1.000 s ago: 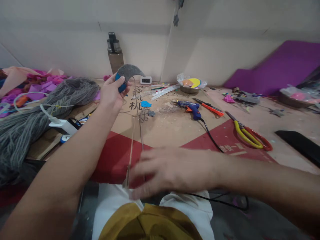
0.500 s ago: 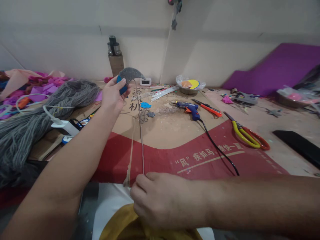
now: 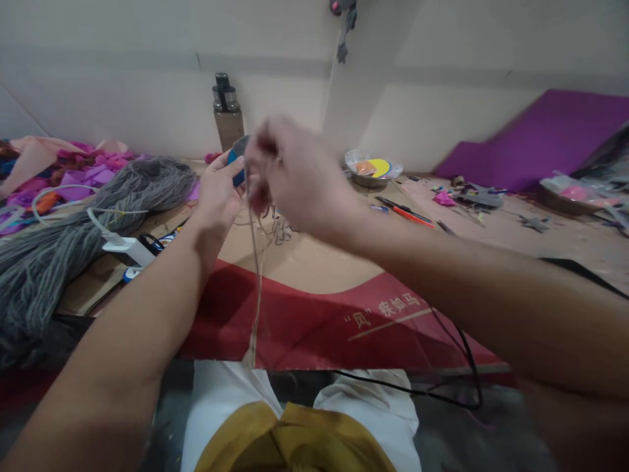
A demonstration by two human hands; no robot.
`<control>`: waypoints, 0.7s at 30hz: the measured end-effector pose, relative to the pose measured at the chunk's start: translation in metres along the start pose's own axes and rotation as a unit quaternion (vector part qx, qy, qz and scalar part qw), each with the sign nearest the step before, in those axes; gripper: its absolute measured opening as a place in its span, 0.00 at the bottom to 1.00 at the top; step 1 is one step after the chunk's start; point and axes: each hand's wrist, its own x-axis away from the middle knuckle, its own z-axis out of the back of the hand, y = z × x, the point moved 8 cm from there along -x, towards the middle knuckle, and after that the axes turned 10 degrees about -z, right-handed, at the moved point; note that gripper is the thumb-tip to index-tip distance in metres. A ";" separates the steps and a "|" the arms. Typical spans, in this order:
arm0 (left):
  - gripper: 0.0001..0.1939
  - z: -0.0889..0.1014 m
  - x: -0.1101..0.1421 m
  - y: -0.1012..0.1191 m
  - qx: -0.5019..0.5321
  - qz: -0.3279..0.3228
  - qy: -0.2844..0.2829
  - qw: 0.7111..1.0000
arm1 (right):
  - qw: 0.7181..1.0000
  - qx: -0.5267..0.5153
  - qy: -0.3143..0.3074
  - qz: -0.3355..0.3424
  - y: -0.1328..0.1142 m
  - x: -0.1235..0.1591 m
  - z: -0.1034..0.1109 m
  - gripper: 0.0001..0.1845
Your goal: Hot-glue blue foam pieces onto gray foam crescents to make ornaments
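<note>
My left hand [image 3: 221,190] is closed around a curved piece [image 3: 239,169], blue on its face with a grey fuzzy top; in this frame much of it is hidden. Right in front of it, my right hand [image 3: 287,174] is raised, blurred by motion, with its fingers curled together at a strand of grey yarn [image 3: 254,242]. That strand hangs from the fingers down over the cardboard. A small tangle of grey yarn [image 3: 282,233] lies on the cardboard behind.
Red-printed cardboard [image 3: 304,328] covers the table. A grey yarn hank [image 3: 98,236] and a white plug [image 3: 128,249] lie left. Behind stand a bottle-like object [image 3: 226,98] and a bowl [image 3: 369,180]; an orange-handled cutter [image 3: 413,216] lies right. A black cable [image 3: 442,392] hangs off the front edge.
My right hand has risen from the table's front edge to beside the curved piece, bringing the yarn up. My left hand stays nearly in place. The right arm now covers the glue gun and most of the scissors.
</note>
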 end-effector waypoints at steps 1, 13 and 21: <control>0.07 0.003 -0.003 0.004 -0.013 -0.024 -0.001 1.000 | 0.993 -0.085 0.074 -0.019 0.000 -0.026 0.017 0.11; 0.08 0.027 -0.020 0.014 -0.050 -0.065 0.046 0.996 | 0.920 0.369 -0.132 0.000 0.104 -0.015 -0.029 0.13; 0.09 0.016 -0.013 0.011 -0.046 -0.065 0.021 0.997 | 0.835 0.244 -0.384 0.310 0.012 0.144 -0.067 0.17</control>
